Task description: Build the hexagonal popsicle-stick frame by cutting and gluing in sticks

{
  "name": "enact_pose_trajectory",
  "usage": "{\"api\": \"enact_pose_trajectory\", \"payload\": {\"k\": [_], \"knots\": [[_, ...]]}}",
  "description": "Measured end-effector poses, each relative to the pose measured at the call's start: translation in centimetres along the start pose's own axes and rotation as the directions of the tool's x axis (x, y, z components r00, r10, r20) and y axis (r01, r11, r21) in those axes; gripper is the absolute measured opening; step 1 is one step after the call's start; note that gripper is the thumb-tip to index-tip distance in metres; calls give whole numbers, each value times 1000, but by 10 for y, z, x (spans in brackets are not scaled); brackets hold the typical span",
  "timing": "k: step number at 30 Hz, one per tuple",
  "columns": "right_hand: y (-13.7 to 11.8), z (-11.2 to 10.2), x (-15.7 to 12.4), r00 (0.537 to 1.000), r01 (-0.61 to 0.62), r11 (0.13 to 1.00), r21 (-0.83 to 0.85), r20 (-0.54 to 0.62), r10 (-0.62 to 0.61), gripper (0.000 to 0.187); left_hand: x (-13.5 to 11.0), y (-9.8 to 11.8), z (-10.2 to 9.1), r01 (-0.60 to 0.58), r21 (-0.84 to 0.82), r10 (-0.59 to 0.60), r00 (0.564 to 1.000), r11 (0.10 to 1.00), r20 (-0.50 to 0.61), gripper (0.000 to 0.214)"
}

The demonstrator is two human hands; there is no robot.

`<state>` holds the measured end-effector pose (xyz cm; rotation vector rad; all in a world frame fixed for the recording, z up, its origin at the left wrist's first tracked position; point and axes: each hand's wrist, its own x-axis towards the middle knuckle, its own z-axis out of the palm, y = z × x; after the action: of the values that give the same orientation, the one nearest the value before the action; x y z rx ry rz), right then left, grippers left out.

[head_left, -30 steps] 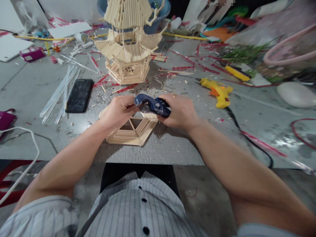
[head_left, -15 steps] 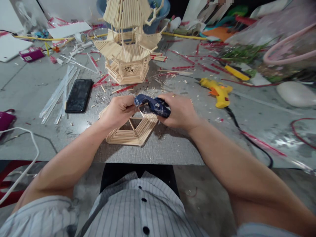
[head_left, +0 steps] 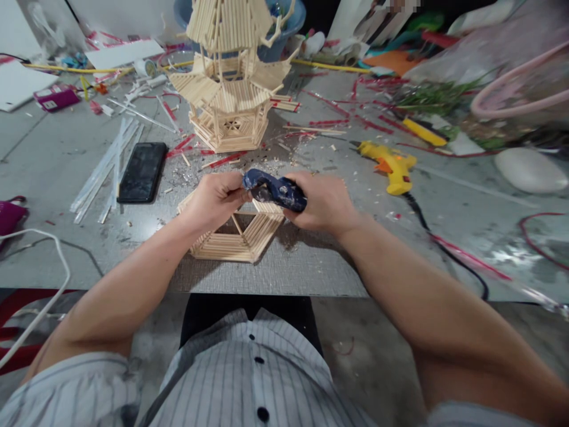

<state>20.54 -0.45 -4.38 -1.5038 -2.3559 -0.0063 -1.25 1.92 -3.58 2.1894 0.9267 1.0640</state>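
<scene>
My right hand [head_left: 322,200] is closed around a dark blue hand cutter [head_left: 276,188], whose head points left. The fingers of my left hand [head_left: 217,196] are pinched together right at the cutter's head; what they hold is too small and hidden to make out. Below both hands, a six-sided frame of thin wooden sticks [head_left: 222,249] lies flat at the table's near edge, partly covered by my left hand. Behind the hands stands a tiered pagoda model [head_left: 231,89] built from the same kind of sticks.
A black phone [head_left: 142,173] and clear glue sticks [head_left: 103,172] lie on the left. On the right rests a yellow glue gun [head_left: 391,166] with a black cord. Red wrapper strips and stick scraps litter the grey table [head_left: 320,270]. A blue basin [head_left: 288,29] stands behind the pagoda.
The cutter's handles look slightly closer together in my right hand. My left hand, the stick frame and the pagoda keep their places.
</scene>
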Motion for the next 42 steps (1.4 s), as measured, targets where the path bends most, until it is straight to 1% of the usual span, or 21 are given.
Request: {"api": "enact_pose_trajectory", "payload": {"k": [5,11,18,21,23,28,30,32,34,36,39,42], "knots": [[0,2,0,1000,-15,1000,-17,-1,15,44,0,3,-1,18,2,-18,1000,1000,15,22],[-1,4,-1,999,-39,998,-50,-29,38,40,1,8,-1,65,-53,-64,998,997,23,26],[1,6,0,999,-34,996,-80,-44,30,40,2,6,0,75,-94,-74,997,993,10,24],[1,7,0,998,-51,994,-94,-33,48,40,3,6,1,75,-103,-75,997,992,7,23],[-1,7,1,997,-80,993,-91,-21,78,41,4,6,0,91,-85,-91,996,992,1,23],[-4,6,3,985,-166,983,-81,31,169,40,7,6,-3,121,30,-120,993,992,-20,22],[-2,5,5,984,-179,982,-60,12,180,46,7,5,-4,129,45,-128,992,991,-22,19],[2,4,6,982,-188,981,-52,-35,186,53,7,3,-4,131,53,-130,991,990,-37,19],[7,4,7,981,-181,982,-59,-76,177,55,6,1,-3,127,62,-123,991,990,-59,19],[8,4,6,986,-143,988,-58,-96,137,54,6,-1,-1,115,63,-110,991,991,-80,18],[6,4,5,992,-91,995,-41,-90,87,54,5,-5,1,90,61,-83,990,994,-113,14],[1,4,3,993,-102,994,-42,-68,99,51,4,-8,2,72,73,-61,989,995,-137,19]]}}
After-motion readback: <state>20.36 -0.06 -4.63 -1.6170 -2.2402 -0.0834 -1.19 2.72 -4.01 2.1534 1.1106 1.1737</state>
